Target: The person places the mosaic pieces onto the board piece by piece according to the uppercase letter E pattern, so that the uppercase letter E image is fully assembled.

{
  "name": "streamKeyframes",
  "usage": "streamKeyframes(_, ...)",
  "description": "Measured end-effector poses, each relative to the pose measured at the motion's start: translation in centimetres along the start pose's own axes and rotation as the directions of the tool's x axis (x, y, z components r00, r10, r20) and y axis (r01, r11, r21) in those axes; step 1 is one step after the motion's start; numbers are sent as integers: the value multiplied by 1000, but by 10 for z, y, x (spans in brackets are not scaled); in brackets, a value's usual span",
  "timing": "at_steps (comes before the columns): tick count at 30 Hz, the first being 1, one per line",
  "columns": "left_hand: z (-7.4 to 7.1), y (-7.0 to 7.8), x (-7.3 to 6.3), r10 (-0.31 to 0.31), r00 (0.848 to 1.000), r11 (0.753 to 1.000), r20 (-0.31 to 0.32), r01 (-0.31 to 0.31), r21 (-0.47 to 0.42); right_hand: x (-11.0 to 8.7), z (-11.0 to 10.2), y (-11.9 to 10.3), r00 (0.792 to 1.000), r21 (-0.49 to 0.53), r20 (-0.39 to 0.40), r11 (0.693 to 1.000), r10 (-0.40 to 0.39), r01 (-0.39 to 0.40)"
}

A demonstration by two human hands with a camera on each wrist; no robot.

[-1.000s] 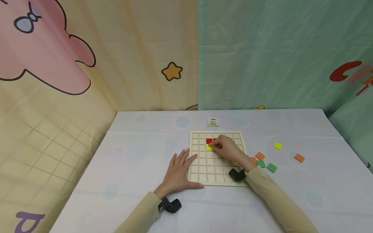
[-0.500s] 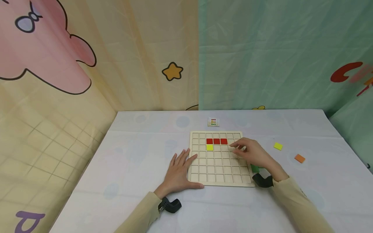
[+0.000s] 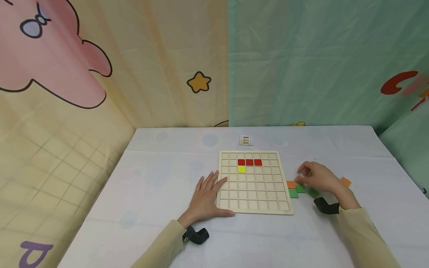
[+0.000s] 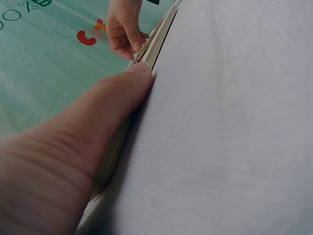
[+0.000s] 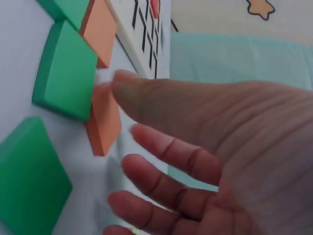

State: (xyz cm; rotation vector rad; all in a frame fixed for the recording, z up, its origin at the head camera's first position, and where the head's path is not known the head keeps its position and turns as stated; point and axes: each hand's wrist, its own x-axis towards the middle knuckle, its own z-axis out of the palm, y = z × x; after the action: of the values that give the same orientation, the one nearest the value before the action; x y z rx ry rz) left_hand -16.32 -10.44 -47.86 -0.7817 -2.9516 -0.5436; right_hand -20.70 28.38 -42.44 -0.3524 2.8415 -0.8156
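Note:
A pale wooden grid board (image 3: 251,186) lies on the table with three red tiles (image 3: 249,162) in a row and one yellow tile (image 3: 241,169) below the leftmost. My left hand (image 3: 204,201) rests along the board's left edge with fingers spread, its thumb at the near edge. To the right of the board, my right hand (image 3: 320,176) hovers over loose tiles, fingers loosely bent and holding nothing. In the right wrist view its thumb tip overlaps an orange tile (image 5: 105,122), beside a green tile (image 5: 68,73).
Another orange tile (image 3: 291,184) and a green tile (image 3: 293,193) lie against the board's right edge. An orange tile (image 3: 346,181) shows behind the right wrist. Beyond the board lies a small pattern card (image 3: 246,140). Printed curtains stand behind the table.
My right hand has left the yellow tile on the board and moved right to the loose tiles, uncovering the red row. It now hides the loose yellow tile. The left hand has stayed put.

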Motion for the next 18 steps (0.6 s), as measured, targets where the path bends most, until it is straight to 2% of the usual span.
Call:
streamKeyframes(5, 0, 1, 0, -5, 1000, 1000, 7, 5, -6, -2, -1, 6, 999, 3, 32, 999, 40, -41)
streamKeyframes(11, 0, 1, 0, 9, 1000, 1000, -12, -9, -7, -2, -1, 4, 995, -16, -13, 995, 97, -98)
streamKeyframes(18, 0, 1, 0, 15, 1000, 1000, -19, -15, -3, 1, 2, 0, 996, 12, -13, 996, 84, -83)
